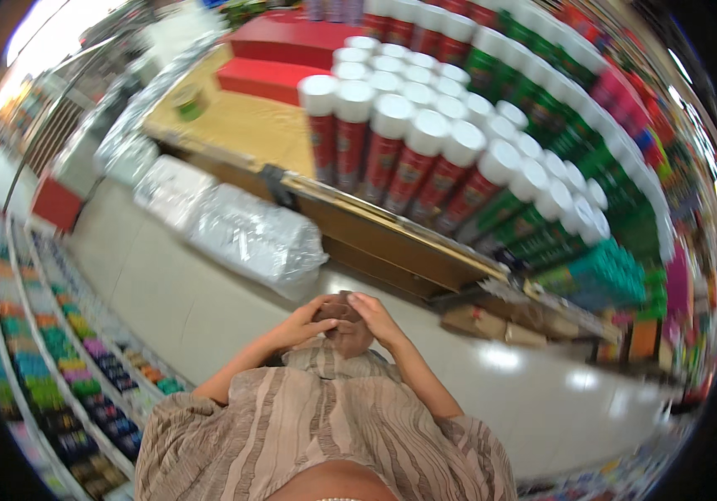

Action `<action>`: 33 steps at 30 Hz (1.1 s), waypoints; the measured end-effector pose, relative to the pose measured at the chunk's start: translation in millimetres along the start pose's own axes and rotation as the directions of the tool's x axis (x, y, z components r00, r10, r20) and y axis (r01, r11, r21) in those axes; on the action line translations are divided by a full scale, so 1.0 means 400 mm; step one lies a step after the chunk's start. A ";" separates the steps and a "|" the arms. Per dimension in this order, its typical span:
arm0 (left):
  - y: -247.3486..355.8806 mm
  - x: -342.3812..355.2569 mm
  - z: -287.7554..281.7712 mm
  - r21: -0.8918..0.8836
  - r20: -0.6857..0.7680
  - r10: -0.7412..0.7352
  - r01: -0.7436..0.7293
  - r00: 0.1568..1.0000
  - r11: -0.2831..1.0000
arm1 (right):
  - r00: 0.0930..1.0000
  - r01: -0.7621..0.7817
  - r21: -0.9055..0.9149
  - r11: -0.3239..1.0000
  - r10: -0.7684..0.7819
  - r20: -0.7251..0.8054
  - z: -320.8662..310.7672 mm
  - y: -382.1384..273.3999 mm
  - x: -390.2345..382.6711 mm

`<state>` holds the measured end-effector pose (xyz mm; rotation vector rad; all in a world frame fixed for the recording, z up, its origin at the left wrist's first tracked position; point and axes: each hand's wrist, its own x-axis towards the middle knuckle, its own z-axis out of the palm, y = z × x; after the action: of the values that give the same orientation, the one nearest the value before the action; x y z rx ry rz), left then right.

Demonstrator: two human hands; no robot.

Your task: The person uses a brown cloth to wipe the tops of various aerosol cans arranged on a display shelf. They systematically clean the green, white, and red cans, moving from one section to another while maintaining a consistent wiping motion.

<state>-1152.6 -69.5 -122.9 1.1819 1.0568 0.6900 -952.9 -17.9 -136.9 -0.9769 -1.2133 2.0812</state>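
Note:
Close in front of my body, a crumpled brown cloth [348,338] is held between both hands. My left hand [312,322] is closed on the cloth's left side, its thumb laid across the front. My right hand [378,319] grips the cloth's upper right edge, with its fingers bent over it. The lower part of the cloth droops below my fingers against my patterned top. What kind of cloth it is, I cannot make out.
Ahead stands a wooden display table [267,138] with rows of white-capped red cans [392,125] and green cans [534,225]. Plastic-wrapped bundles [250,238] lie on the floor along it. Shelves of colourful packets [66,351] curve along my left. Cardboard boxes [492,324] sit under the table.

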 end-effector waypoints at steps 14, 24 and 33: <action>-0.040 -0.182 -0.053 -0.086 -0.776 -0.087 0.032 0.625 0.996 | 0.908 -0.095 -0.194 0.976 0.165 0.385 0.110 0.091 0.188; -0.156 -0.370 -0.316 0.073 -0.678 0.194 -0.198 0.709 0.977 | 0.805 -0.389 0.067 0.919 0.304 0.509 0.453 0.178 0.380; -0.187 -0.705 -0.679 -0.139 -0.839 -0.042 -0.139 0.542 0.981 | 0.861 -0.209 -0.076 0.975 0.220 0.458 0.881 0.229 0.608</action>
<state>-1516.9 -230.8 -120.5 0.6627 1.7140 1.4658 -1387.1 -55.8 -178.1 -0.6606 -1.4108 2.5873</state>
